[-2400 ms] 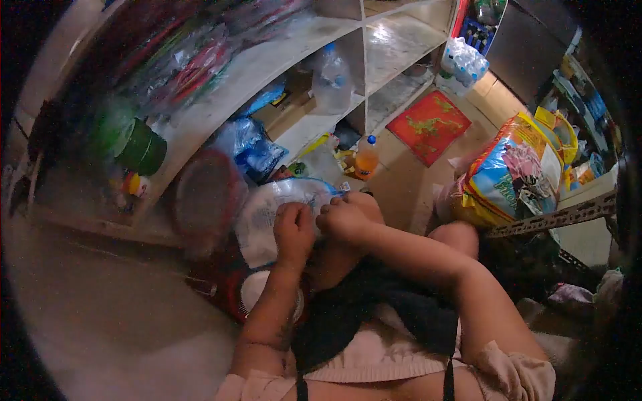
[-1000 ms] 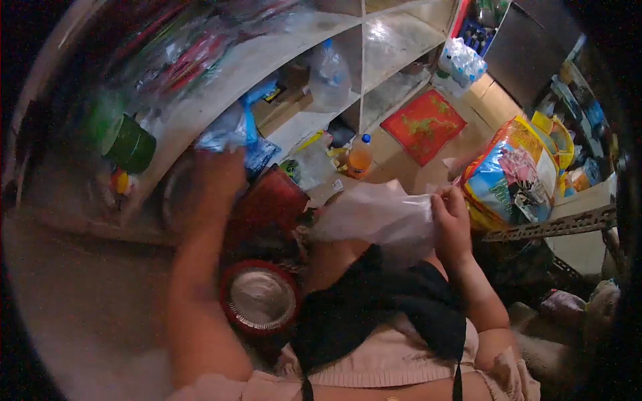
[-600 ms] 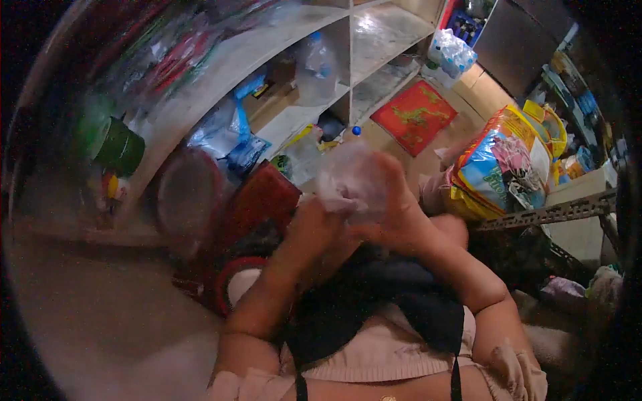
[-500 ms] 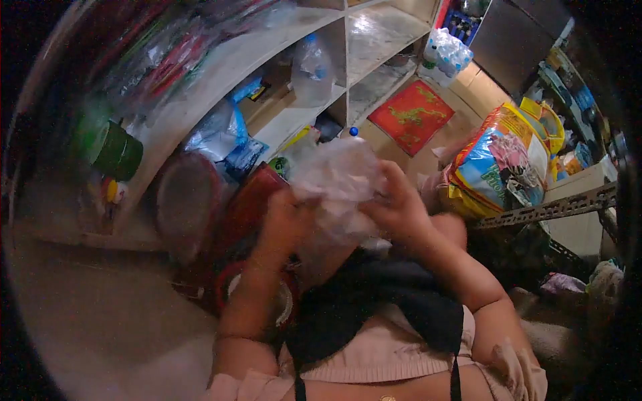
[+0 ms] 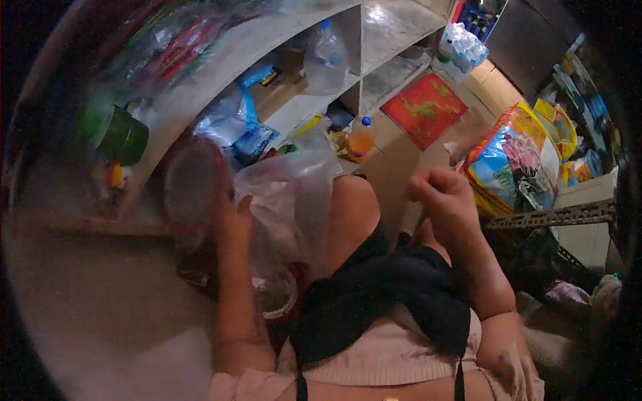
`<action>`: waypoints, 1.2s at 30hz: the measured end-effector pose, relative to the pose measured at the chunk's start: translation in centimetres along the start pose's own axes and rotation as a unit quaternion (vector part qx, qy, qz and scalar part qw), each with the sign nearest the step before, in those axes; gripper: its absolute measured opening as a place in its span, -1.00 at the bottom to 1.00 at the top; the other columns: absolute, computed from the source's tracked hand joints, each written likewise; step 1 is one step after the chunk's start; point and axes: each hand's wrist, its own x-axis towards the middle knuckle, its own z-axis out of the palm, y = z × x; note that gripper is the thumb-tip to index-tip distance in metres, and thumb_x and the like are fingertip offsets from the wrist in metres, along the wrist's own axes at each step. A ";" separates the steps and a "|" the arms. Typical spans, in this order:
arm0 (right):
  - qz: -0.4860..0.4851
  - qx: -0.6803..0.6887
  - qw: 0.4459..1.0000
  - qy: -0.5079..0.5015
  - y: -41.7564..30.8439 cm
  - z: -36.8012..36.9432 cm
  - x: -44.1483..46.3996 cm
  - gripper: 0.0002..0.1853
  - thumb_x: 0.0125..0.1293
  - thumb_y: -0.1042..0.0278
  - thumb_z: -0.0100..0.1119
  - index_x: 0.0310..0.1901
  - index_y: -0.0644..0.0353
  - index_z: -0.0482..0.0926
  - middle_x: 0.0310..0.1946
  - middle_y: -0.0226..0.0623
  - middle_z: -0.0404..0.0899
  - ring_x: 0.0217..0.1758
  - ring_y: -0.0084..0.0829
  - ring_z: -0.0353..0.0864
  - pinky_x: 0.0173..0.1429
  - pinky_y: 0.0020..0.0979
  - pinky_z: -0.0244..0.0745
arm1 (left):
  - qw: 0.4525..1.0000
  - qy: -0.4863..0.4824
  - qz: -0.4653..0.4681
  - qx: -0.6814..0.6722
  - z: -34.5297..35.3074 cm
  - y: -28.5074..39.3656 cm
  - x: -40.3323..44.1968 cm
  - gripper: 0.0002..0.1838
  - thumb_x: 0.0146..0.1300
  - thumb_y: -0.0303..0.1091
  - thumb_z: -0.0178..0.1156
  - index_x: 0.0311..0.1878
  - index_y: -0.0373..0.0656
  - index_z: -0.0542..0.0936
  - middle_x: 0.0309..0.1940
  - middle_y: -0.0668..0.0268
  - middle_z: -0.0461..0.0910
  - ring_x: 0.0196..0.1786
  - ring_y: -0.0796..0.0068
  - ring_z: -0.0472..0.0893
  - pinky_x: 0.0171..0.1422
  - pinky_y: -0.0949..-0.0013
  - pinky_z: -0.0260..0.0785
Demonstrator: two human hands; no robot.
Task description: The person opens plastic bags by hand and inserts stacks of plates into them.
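Black cloth [image 5: 381, 287]: is lying across the seated person's lap. Red round container [image 5: 293, 299], silvery rim: is standing just left of it, partly hidden. Clear plastic bag [image 5: 294, 194]: is hanging above and in front of that container, near the left knee. Left hand [image 5: 234, 220]: is grasping the bag's left side. Right hand [image 5: 441, 190]: is holding its fingers curled in, well apart from the bag; I cannot tell whether anything is inside. Printed sack [image 5: 515, 167]: is bulging behind that hand. Orange-filled bottle [image 5: 361, 144], blue cap: is standing beyond the knees. Red mat [image 5: 424, 110]: is lying farther back.
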 end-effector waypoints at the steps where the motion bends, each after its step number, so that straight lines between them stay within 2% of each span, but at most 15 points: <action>1: -0.052 -0.003 0.994 -0.093 -0.7 -0.2 -1.2 -0.76 0.31 0.34 0.17 -0.50 0.25 0.53 -0.49 -0.33 0.55 -0.37 -0.54 0.51 -0.22 -0.52 0.39 | 0.999 0.007 0.000 0.048 -1.0 1.6 0.2 -0.60 0.16 -0.34 0.28 0.09 -0.18 0.55 -0.04 -0.07 0.58 -0.03 -0.05 0.58 0.06 0.08 0.42; 3: -0.245 0.152 0.848 -0.445 -2.7 0.6 -2.5 -0.76 0.34 0.22 0.17 -0.24 0.24 0.65 -0.19 -0.15 0.60 -0.11 -0.30 0.59 0.00 -0.30 0.48 | 0.996 0.018 0.001 0.092 -1.4 4.0 0.1 -0.56 0.14 -0.35 0.30 0.12 -0.15 0.53 -0.02 -0.06 0.57 -0.01 -0.03 0.58 0.06 0.08 0.41; 4: -0.292 0.193 0.765 -0.541 -3.8 2.7 -2.9 -0.78 0.32 0.23 0.20 -0.24 0.24 0.66 -0.17 -0.14 0.59 -0.10 -0.25 0.58 0.02 -0.29 0.47 | 0.996 -0.081 0.000 0.023 -1.1 5.1 0.0 -0.54 0.15 -0.33 0.30 0.14 -0.15 0.50 0.00 -0.07 0.56 0.00 -0.05 0.57 0.07 0.06 0.40; 7: -0.301 0.316 0.627 -0.646 -4.3 6.1 -4.8 -0.69 0.38 0.23 0.08 -0.13 0.34 0.64 -0.02 -0.01 0.51 0.03 -0.12 0.52 0.12 -0.21 0.41 | 0.953 -0.283 -0.088 -0.059 -0.5 12.3 -1.1 -0.60 0.17 -0.28 0.30 0.06 -0.20 0.53 -0.04 -0.03 0.59 -0.04 -0.06 0.58 0.04 0.08 0.42; 9: -0.259 0.321 0.666 -0.621 -3.3 5.6 -4.3 -0.68 0.37 0.22 0.10 -0.15 0.36 0.64 -0.02 -0.02 0.52 0.02 -0.17 0.52 0.11 -0.23 0.41 | 0.973 -0.231 0.025 -0.013 4.9 9.1 -4.0 -0.72 0.18 -0.26 0.29 -0.14 -0.25 0.59 -0.17 0.04 0.64 -0.14 0.02 0.62 -0.02 0.13 0.45; 10: -0.235 0.237 0.757 -0.561 -2.1 4.5 -3.5 -0.72 0.32 0.20 0.19 -0.20 0.31 0.65 -0.12 -0.11 0.56 -0.06 -0.25 0.55 0.06 -0.28 0.43 | 0.976 -0.211 0.062 0.002 7.0 7.6 -5.0 -0.75 0.19 -0.26 0.28 -0.21 -0.27 0.60 -0.21 0.06 0.66 -0.17 0.04 0.64 -0.04 0.14 0.46; 12: -0.133 0.065 0.894 -0.422 0.2 2.6 -2.4 -0.71 0.26 0.16 0.30 -0.20 0.26 0.65 -0.28 -0.24 0.60 -0.16 -0.36 0.58 -0.01 -0.35 0.45 | 0.929 -0.334 -0.059 -0.151 7.7 7.3 -5.3 -0.74 0.17 -0.25 0.30 -0.28 -0.29 0.61 -0.23 0.12 0.67 -0.16 0.16 0.66 -0.04 0.21 0.46; 14: 0.030 -0.003 0.950 -0.310 4.4 2.0 -0.3 -0.68 0.25 0.09 0.31 -0.29 0.25 0.66 -0.28 -0.29 0.61 -0.21 -0.48 0.57 -0.06 -0.40 0.46 | 0.908 -0.355 -0.116 -0.188 7.4 6.7 -4.6 -0.74 0.16 -0.25 0.31 -0.25 -0.28 0.61 -0.19 0.13 0.66 -0.13 0.20 0.65 -0.03 0.22 0.46; 19: 0.085 -0.108 0.969 -0.206 9.8 4.5 2.7 -0.61 0.28 0.02 0.26 -0.32 0.29 0.66 -0.37 -0.31 0.64 -0.27 -0.50 0.59 -0.15 -0.43 0.48 | 0.898 -0.346 -0.120 -0.244 5.2 9.5 -5.7 -0.78 0.13 -0.31 0.32 -0.24 -0.26 0.61 -0.20 0.12 0.64 -0.16 0.26 0.64 -0.08 0.26 0.45; 21: 0.045 -0.077 0.973 -0.215 10.3 5.3 3.0 -0.58 0.29 0.00 0.24 -0.32 0.30 0.67 -0.40 -0.31 0.66 -0.28 -0.48 0.60 -0.16 -0.43 0.49 | 0.927 -0.244 0.118 -0.261 4.9 10.2 -6.9 -0.88 0.11 -0.40 0.32 -0.28 -0.18 0.62 -0.35 0.27 0.64 -0.27 0.39 0.61 -0.08 0.32 0.44; 22: 0.053 -0.131 0.973 -0.184 10.2 5.5 3.1 -0.61 0.29 0.04 0.24 -0.30 0.31 0.66 -0.43 -0.31 0.65 -0.31 -0.48 0.60 -0.18 -0.43 0.50 | 0.926 -0.246 0.120 -0.260 4.5 10.8 -7.1 -0.88 0.11 -0.40 0.32 -0.28 -0.18 0.62 -0.35 0.27 0.64 -0.27 0.39 0.61 -0.08 0.32 0.44; 24: 0.062 -0.185 0.969 -0.154 10.9 5.5 3.5 -0.64 0.29 0.08 0.25 -0.28 0.32 0.66 -0.46 -0.31 0.65 -0.34 -0.48 0.60 -0.20 -0.42 0.51 | 0.920 -0.287 0.048 -0.262 3.7 11.7 -7.5 -0.84 0.09 -0.37 0.36 -0.32 -0.17 0.59 -0.36 0.28 0.62 -0.26 0.41 0.59 -0.09 0.33 0.43; 27: 0.143 -0.009 0.982 -0.119 14.7 4.5 4.3 -0.73 0.28 0.22 0.25 -0.31 0.32 0.66 -0.47 -0.31 0.63 -0.38 -0.48 0.61 -0.25 -0.42 0.52 | 0.901 -0.332 -0.093 -0.265 5.4 9.6 -8.5 -0.77 0.07 -0.31 0.42 -0.32 -0.16 0.56 -0.34 0.30 0.61 -0.24 0.43 0.56 -0.09 0.33 0.42; 29: 0.162 -0.008 0.981 -0.110 16.0 4.1 4.3 -0.72 0.21 0.16 0.36 -0.43 0.24 0.66 -0.51 -0.45 0.61 -0.51 -0.61 0.48 -0.43 -0.48 0.38 | 0.907 -0.326 -0.082 -0.252 3.9 11.1 -7.8 -0.74 0.07 -0.29 0.43 -0.31 -0.15 0.54 -0.33 0.32 0.60 -0.25 0.46 0.55 -0.09 0.35 0.41; 36: 0.121 0.023 0.980 -0.157 13.1 4.9 3.2 -0.78 0.22 0.24 0.36 -0.49 0.16 0.63 -0.52 -0.54 0.59 -0.48 -0.67 0.45 -0.42 -0.54 0.32 | 0.849 -0.371 -0.109 -0.360 2.7 14.1 -7.1 -0.64 0.00 -0.40 0.48 -0.22 -0.13 0.47 -0.33 0.40 0.53 -0.22 0.56 0.52 -0.09 0.43 0.41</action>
